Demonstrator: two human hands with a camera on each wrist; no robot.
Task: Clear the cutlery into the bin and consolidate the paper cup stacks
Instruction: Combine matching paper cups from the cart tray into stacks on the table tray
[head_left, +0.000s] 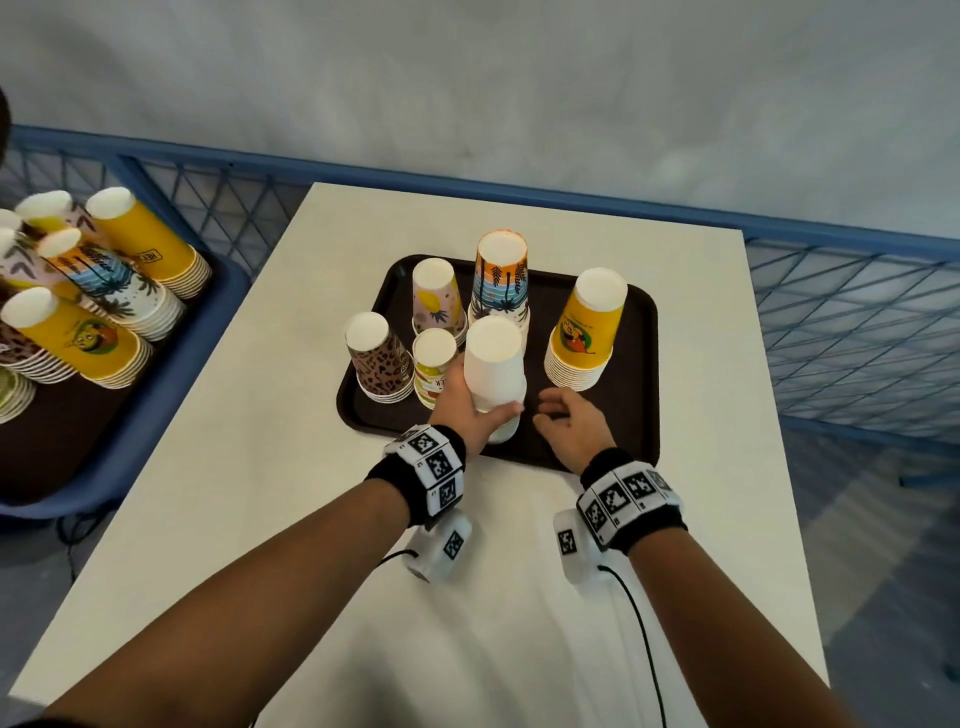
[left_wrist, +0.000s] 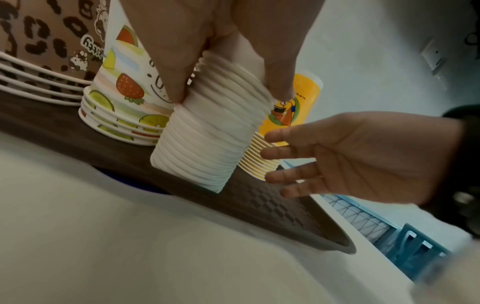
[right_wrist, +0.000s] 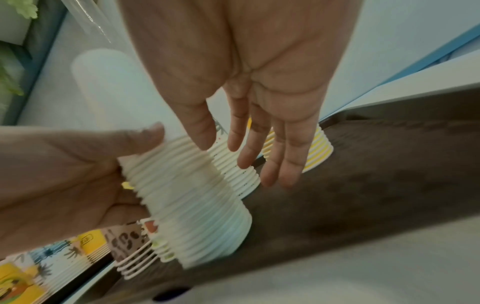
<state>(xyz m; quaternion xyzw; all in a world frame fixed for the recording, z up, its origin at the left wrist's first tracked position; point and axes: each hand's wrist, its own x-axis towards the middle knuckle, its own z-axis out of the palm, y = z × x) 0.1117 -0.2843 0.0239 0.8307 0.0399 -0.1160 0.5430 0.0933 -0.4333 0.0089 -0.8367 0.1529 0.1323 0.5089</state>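
A pale worktop (head_left: 519, 597) is seen from above, bordered by blue lattice fencing (head_left: 852, 332). To the left a blue bin (head_left: 171, 374) is seen, in which several stacks of upturned paper cups are kept; on a yellow one there, letters are printed, but they are too small to be read. A dark brown tray (head_left: 631, 415) is set on the worktop, and six stacks of upturned cups are carried on it. The tallest, a stack with a palm-and-sunset print (head_left: 501, 280), is placed at the back. A yellow stack (head_left: 584, 338) with a cartoon figure is found at the right; small writing on it cannot be made out. A plain white stack (head_left: 493, 374) is held near the tray's front edge, tilted, with its lower rim on or just above the tray; which cannot be told. A leopard-print stack (head_left: 376, 364) is stood at the left, where white lettering is blurred. A pink pineapple stack (head_left: 439, 301) is placed behind a fruit-print stack (head_left: 434, 369), on which the letters "ER" can be read. The left hand (head_left: 462, 402) is wrapped around the white stack, thumb on one side and fingers on the other, so this grip is closed on it. The right hand (head_left: 569, 421) is held just beside that stack over the tray, fingers loosely spread, nothing being grasped.
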